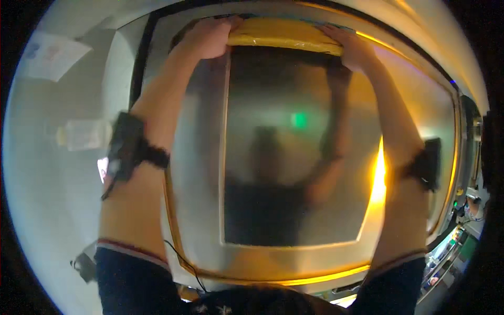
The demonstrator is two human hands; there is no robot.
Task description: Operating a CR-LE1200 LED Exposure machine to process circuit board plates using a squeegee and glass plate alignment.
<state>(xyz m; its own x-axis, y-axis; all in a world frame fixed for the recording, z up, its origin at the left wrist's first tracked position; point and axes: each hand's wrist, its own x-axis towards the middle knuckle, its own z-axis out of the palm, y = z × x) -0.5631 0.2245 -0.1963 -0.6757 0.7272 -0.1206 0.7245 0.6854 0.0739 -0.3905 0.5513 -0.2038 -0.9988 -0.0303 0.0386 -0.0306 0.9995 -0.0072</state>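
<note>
At the far edge of a glossy, mirror-like panel [294, 220], a long yellow bar [283, 35] wrapped in shiny film or tape lies crosswise. My left hand [215, 38] is closed round its left end, with some of the fingers hidden behind it. Over the right end my right hand [352, 48] bends its fingers onto the top of the bar. Both arms are stretched far forward above the panel. Inside the panel, a pale line bounds a darker rectangle, which reflects my body and a green light.
A yellow-orange edge [294, 282] runs round the panel. To the left are a translucent bottle [86, 134], a paper sheet [60, 56] and a small black device [84, 266]. Black devices [128, 147] are strapped to both forearms. A thin dark cable [184, 261] hangs near my body.
</note>
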